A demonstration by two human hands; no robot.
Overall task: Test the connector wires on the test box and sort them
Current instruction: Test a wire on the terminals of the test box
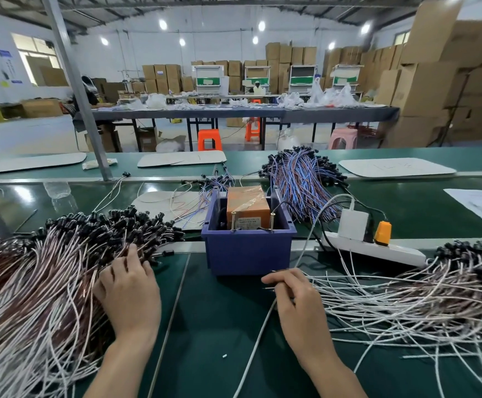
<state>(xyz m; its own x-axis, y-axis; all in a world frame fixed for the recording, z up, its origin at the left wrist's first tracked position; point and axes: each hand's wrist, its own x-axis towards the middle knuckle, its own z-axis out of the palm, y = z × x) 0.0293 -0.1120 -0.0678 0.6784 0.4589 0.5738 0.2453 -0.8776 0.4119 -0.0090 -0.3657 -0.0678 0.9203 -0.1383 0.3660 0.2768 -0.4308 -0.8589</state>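
— Green counter (219, 326), lots of wires! What is the left hand (130, 291) doing?
— Resting flat, fingers spread, on the brown wire pile (32, 282).
— And past the blue bin (248, 254) holding the test box (247, 206)?
— The right hand (297, 294) pinches a white wire (258, 337).

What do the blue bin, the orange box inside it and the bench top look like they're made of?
Blue bin: moulded plastic by the look, matte, thick rolled rim.
Orange test box: unclear, perhaps card or plastic, wrapped in glossy clear tape.
Bench top: green mat, probably rubber or vinyl, slight sheen.
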